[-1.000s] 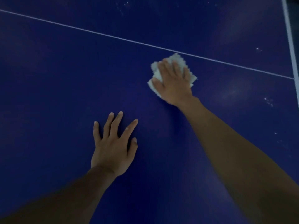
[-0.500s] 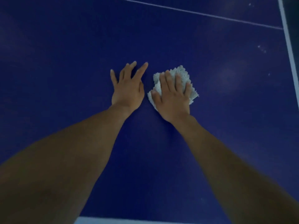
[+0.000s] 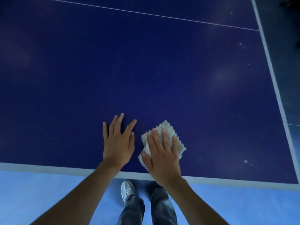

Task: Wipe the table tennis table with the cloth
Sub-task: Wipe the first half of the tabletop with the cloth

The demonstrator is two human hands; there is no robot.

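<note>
The dark blue table tennis table (image 3: 146, 70) fills most of the view, with white lines along its near and right edges. A folded white cloth (image 3: 167, 129) lies on it close to the near edge. My right hand (image 3: 162, 151) presses flat on the cloth with straight fingers and covers most of it. Just to the left of the cloth, my left hand (image 3: 119, 142) rests flat on the bare table surface with fingers spread.
A thin white centre line (image 3: 146, 13) crosses the table at the top. White specks (image 3: 246, 161) dot the surface at the right. Beyond the near edge lie the light blue floor (image 3: 40, 192), my legs and a white shoe (image 3: 128, 190).
My right hand has dragged the cloth back from the centre line to near the table's front edge. My left hand came beside it. The near edge and floor have come into view.
</note>
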